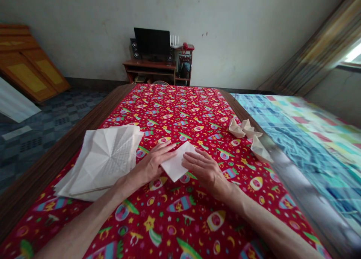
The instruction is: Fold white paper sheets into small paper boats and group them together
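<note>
A small folded sheet of white paper (176, 165) lies on the red cloth, its corners pointing away from me and toward me. My left hand (158, 159) rests along the paper's left side, fingers stretched out flat and open. On the right side, my right hand (204, 168) lies across the paper with its fingers flat and close together, also open. Left of my left hand is a loose stack of larger white sheets (98, 153), the top one creased in lines that meet at its middle. Several folded paper shapes (261, 150) stand by the table's right edge.
A red patterned cloth (180, 118) covers the brown table (107, 104). Beyond it stands a desk (152, 65) with a monitor (152, 41) and speakers. A bed with a blue checked cover (282, 127) is at right, a wooden cabinet (28, 63) at far left.
</note>
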Demonstrator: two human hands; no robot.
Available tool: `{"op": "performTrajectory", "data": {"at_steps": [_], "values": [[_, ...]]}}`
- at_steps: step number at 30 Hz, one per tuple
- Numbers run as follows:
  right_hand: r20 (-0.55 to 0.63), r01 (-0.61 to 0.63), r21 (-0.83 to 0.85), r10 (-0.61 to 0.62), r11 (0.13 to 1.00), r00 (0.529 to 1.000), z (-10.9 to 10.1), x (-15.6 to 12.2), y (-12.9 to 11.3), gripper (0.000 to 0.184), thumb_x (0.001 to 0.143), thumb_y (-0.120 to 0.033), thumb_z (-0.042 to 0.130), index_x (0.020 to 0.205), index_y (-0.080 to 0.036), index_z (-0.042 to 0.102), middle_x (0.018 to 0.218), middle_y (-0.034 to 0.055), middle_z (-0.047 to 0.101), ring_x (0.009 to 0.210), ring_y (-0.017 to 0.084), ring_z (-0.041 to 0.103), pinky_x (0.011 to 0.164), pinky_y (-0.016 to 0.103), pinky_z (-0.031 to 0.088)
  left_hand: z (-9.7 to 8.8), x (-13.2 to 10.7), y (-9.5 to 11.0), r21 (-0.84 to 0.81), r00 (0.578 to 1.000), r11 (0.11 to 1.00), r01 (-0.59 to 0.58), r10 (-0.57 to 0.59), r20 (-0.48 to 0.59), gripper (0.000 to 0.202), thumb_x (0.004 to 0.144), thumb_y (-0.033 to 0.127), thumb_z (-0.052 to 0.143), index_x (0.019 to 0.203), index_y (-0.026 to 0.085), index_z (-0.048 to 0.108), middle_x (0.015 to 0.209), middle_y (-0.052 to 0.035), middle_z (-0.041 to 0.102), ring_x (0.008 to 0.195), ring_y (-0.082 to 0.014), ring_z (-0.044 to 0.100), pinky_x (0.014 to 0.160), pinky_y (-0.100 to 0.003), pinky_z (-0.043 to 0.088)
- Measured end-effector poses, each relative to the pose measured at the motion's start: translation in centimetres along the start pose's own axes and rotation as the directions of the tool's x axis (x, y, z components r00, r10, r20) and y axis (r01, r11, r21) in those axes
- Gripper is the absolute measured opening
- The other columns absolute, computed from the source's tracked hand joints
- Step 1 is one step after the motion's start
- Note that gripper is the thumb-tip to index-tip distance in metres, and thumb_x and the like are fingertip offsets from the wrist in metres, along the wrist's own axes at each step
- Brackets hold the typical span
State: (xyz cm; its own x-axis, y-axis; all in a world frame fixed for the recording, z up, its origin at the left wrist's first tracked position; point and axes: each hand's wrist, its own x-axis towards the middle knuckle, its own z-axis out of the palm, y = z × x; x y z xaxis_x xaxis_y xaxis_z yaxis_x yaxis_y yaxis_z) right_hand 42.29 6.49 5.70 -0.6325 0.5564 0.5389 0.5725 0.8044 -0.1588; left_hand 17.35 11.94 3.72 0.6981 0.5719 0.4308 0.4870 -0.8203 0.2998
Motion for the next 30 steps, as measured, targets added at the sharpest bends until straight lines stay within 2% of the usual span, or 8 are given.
{"op": "performTrajectory", "data": {"at_steps": [5,9,12,16,19,22,25,30], "values": [[0.007,-0.118,-0.018,0.118,0.993,0.993,0.0,-1.6,1.8,0.026,0.093,-0.018,0.046,0.111,-0.024,0.064,0.126,0.0085,0.061,0.120,0.021,0.053,0.099,0.045,0.041,-1.0,-0.2,1.5,0.059,0.989,0.990,-0.130,0.133,-0.058,0.033,0.085,0.009,0.048,0.109,0.021,0.067,0.123,-0.0050,0.063,0.126,-0.0235,0.047,0.105,-0.048,0.038],[0.023,-0.090,-0.155,0.095,0.984,0.995,-0.1,-3.1,1.9,0.022,0.091,-0.018,0.049,0.102,-0.021,0.067,0.122,0.0142,0.062,0.115,0.026,0.055,0.089,0.046,0.047,-0.6,-0.7,3.3,0.066,0.980,0.979,-0.195,0.196,-0.010,0.032,0.086,0.006,0.044,0.103,0.019,0.068,0.111,-0.0034,0.069,0.114,-0.0198,0.056,0.102,-0.042,0.043],[0.062,-0.047,-0.186,0.059,0.982,0.996,-0.7,-3.9,1.1,0.021,0.090,-0.015,0.049,0.103,-0.017,0.065,0.119,0.0153,0.063,0.116,0.026,0.054,0.088,0.043,0.048,-0.4,-0.9,4.3,0.056,0.980,0.979,-0.197,0.195,0.030,0.033,0.087,0.007,0.041,0.103,0.018,0.067,0.108,-0.0043,0.070,0.103,-0.0170,0.062,0.097,-0.036,0.047],[0.057,-0.010,-0.117,0.017,0.993,0.998,-1.3,-4.4,-0.1,0.020,0.091,-0.016,0.048,0.104,-0.017,0.063,0.109,0.0120,0.066,0.107,0.023,0.057,0.083,0.038,0.049,-0.6,-1.0,4.8,0.051,0.982,0.982,-0.183,0.181,0.053,0.027,0.088,0.012,0.042,0.101,0.015,0.066,0.104,-0.0065,0.069,0.100,-0.0196,0.062,0.091,-0.037,0.050],[0.040,-0.084,-0.027,0.085,0.996,0.996,-1.4,-4.4,-0.5,0.021,0.092,-0.016,0.045,0.098,-0.018,0.065,0.093,0.0086,0.067,0.090,0.018,0.060,0.074,0.031,0.049,-0.6,-1.1,4.6,-0.011,0.985,0.986,-0.164,0.164,0.059,0.020,0.091,0.019,0.048,0.101,0.016,0.065,0.104,-0.0066,0.069,0.099,-0.0201,0.061,0.089,-0.037,0.050],[0.057,-0.256,0.094,0.252,0.962,0.966,-1.2,-4.3,-0.7,0.021,0.091,-0.016,0.045,0.090,-0.018,0.066,0.080,0.0057,0.062,0.071,0.014,0.056,0.060,0.024,0.044,0.1,-1.2,4.0,-0.130,0.995,0.986,-0.103,0.102,-0.013,0.016,0.090,0.018,0.053,0.099,0.019,0.066,0.099,-0.0044,0.071,0.095,-0.0172,0.063,0.085,-0.032,0.050],[0.128,-0.431,0.167,0.414,0.887,0.901,-0.9,-4.3,-0.7,0.020,0.090,-0.021,0.049,0.080,-0.017,0.065,0.072,0.0027,0.059,0.061,0.011,0.052,0.054,0.021,0.037,0.9,-1.0,3.6,-0.265,0.994,0.964,0.015,-0.044,-0.101,0.012,0.088,0.017,0.057,0.091,0.019,0.068,0.089,-0.0031,0.072,0.085,-0.0142,0.065,0.078,-0.025,0.051],[0.174,-0.624,0.119,0.602,0.773,0.779,-0.4,-3.7,-0.7,0.027,0.089,-0.028,0.051,0.067,-0.016,0.060,0.059,-0.0016,0.056,0.051,0.008,0.046,0.051,0.021,0.029,1.7,0.0,4.0,-0.262,0.940,0.925,0.274,-0.315,-0.129,0.004,0.083,0.017,0.061,0.082,0.019,0.064,0.077,-0.0002,0.071,0.069,-0.0129,0.066,0.066,-0.022,0.050]]}}
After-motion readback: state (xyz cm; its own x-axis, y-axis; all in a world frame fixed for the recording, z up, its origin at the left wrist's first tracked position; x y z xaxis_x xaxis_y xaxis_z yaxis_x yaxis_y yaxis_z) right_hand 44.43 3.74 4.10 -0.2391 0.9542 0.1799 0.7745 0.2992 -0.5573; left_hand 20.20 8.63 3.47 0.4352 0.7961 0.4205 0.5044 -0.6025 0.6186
